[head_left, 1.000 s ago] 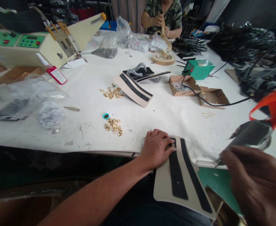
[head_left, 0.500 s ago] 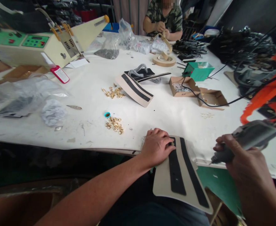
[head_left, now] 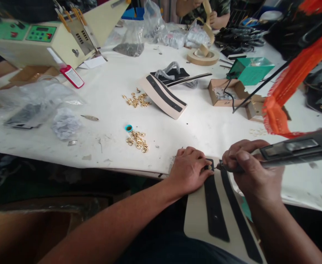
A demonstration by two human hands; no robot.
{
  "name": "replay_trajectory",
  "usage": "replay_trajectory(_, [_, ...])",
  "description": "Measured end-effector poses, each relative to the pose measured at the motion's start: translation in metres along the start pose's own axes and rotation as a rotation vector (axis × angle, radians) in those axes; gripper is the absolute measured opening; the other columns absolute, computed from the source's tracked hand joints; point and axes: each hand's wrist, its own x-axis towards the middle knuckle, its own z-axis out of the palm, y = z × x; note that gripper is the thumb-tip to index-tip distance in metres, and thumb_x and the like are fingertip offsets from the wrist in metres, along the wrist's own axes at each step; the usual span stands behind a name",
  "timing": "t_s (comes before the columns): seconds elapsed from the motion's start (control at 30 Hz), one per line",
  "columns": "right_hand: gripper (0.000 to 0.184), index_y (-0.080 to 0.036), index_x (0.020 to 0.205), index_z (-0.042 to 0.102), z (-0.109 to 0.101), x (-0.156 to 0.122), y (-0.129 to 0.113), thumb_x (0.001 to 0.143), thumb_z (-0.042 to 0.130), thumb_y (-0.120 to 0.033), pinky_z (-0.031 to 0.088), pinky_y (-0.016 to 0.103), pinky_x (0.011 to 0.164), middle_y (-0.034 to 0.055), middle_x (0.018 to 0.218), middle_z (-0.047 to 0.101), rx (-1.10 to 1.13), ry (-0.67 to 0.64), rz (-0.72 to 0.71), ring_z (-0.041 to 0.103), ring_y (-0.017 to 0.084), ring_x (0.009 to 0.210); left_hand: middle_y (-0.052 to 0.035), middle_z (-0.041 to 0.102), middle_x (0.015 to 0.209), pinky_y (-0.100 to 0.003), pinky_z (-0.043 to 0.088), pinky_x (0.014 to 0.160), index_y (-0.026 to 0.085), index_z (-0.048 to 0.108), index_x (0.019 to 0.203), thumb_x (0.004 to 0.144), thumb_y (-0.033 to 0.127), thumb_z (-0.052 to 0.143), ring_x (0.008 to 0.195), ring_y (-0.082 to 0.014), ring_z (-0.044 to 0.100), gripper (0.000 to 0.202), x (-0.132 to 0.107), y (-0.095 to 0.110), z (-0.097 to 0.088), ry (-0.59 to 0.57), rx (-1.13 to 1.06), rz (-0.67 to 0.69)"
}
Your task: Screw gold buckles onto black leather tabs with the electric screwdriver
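A beige panel with two dark strips [head_left: 195, 220] hangs over the table's front edge, above my lap. At its far end, my left hand [head_left: 188, 170] is closed on it, thumb and fingertips around a small gold-coloured fitting [head_left: 209, 167] on the left strip. My right hand [head_left: 256, 172] grips a dark grey electric screwdriver [head_left: 295, 149], held almost level. Its thin bit points left, close to the fitting; I cannot tell whether they touch.
Gold-coloured rings [head_left: 137, 141] lie beside a small blue cap [head_left: 128, 128]. A second beige panel [head_left: 163, 96] rests farther back. Cardboard boxes [head_left: 224, 91], a green box [head_left: 251, 69] and a hanging orange strap [head_left: 284, 99] are on the right. Across the table, a person handles tape.
My right hand has brought the electric screwdriver left, its bit now near the fitting. My left hand stays on the panel. The view has tilted down somewhat.
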Motion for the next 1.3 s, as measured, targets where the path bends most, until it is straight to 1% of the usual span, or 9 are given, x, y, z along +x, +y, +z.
replay_trajectory(0.13, [0.028,-0.025,0.073,0.061,0.002,-0.001,0.006,0.083,0.082,-0.038,0.053,0.036,0.056,-0.0002,0.071,0.059,-0.032,0.025,-0.03,0.06,0.018,0.061,-0.0014,0.075,0.119,-0.048,0.039,0.096,0.029,0.079,0.11,0.095,0.045,0.077,0.119,-0.0282,0.058,0.022,0.0,0.0,-0.001,-0.005,-0.005,-0.003])
replay_trajectory(0.27, [0.028,-0.026,0.072,0.06,0.005,-0.001,0.008,0.087,0.081,-0.037,0.052,0.035,0.056,-0.0003,0.07,0.059,-0.046,-0.005,-0.062,0.059,0.018,0.061,-0.0017,0.076,0.117,-0.048,0.039,0.096,0.028,0.079,0.11,0.094,0.044,0.078,0.118,-0.0284,0.059,0.022,0.0,0.0,-0.001,-0.003,-0.008,-0.004])
replay_trajectory(0.43, [0.034,-0.026,0.071,0.057,0.003,0.0,0.014,0.089,0.078,-0.045,0.051,0.034,0.055,-0.0003,0.066,0.057,-0.125,-0.002,-0.111,0.058,0.018,0.06,-0.0008,0.075,0.116,-0.048,0.039,0.096,0.028,0.079,0.109,0.094,0.044,0.078,0.117,-0.0277,0.058,0.022,0.0,0.0,0.0,0.003,-0.013,-0.002])
replay_trajectory(0.5, [0.032,-0.026,0.072,0.058,0.0,0.001,0.017,0.089,0.078,-0.043,0.051,0.035,0.056,-0.001,0.064,0.057,-0.124,-0.017,-0.139,0.059,0.018,0.061,-0.0003,0.075,0.115,-0.047,0.039,0.096,0.028,0.079,0.109,0.094,0.044,0.078,0.117,-0.0273,0.058,0.022,0.0,0.0,0.0,0.007,-0.011,-0.001])
replay_trajectory(0.6, [0.027,-0.026,0.075,0.059,-0.003,0.001,0.019,0.09,0.077,-0.037,0.052,0.036,0.06,-0.0011,0.065,0.059,-0.119,-0.067,-0.133,0.061,0.019,0.063,0.0001,0.075,0.115,-0.047,0.039,0.096,0.028,0.079,0.107,0.093,0.044,0.079,0.117,-0.027,0.058,0.021,0.0,0.0,-0.001,0.008,-0.007,0.003])
replay_trajectory(0.83, [0.017,-0.024,0.084,0.061,-0.007,0.001,0.018,0.092,0.076,-0.022,0.05,0.035,0.062,-0.0003,0.076,0.063,-0.006,-0.223,-0.091,0.063,0.019,0.068,-0.0016,0.076,0.116,-0.047,0.039,0.094,0.027,0.079,0.106,0.096,0.044,0.074,0.117,-0.0279,0.059,0.02,0.001,0.0,-0.002,0.0,-0.015,-0.003])
replay_trajectory(0.93, [0.017,-0.023,0.086,0.061,-0.009,0.002,0.02,0.092,0.076,-0.021,0.049,0.035,0.064,-0.0001,0.077,0.062,0.027,-0.285,-0.085,0.063,0.019,0.072,-0.0009,0.076,0.116,-0.046,0.038,0.094,0.027,0.079,0.107,0.097,0.043,0.074,0.117,-0.0272,0.059,0.019,0.001,0.0,-0.001,0.006,-0.014,-0.001])
replay_trajectory(1.1, [0.017,-0.023,0.084,0.059,-0.01,0.002,0.022,0.094,0.073,-0.019,0.048,0.033,0.063,-0.0009,0.075,0.061,0.072,-0.314,-0.079,0.062,0.017,0.07,-0.0011,0.076,0.117,-0.047,0.038,0.094,0.027,0.078,0.108,0.097,0.044,0.073,0.117,-0.0275,0.058,0.021,0.001,0.0,-0.001,0.001,0.009,0.002])
replay_trajectory(1.3, [0.021,-0.023,0.08,0.057,-0.003,0.004,0.019,0.092,0.07,-0.013,0.049,0.033,0.065,-0.0023,0.071,0.062,0.029,-0.327,-0.086,0.063,0.017,0.07,-0.0001,0.075,0.117,-0.048,0.038,0.093,0.027,0.077,0.111,0.1,0.039,0.067,0.118,-0.027,0.058,0.019,0.001,0.0,0.001,0.006,0.034,0.002])
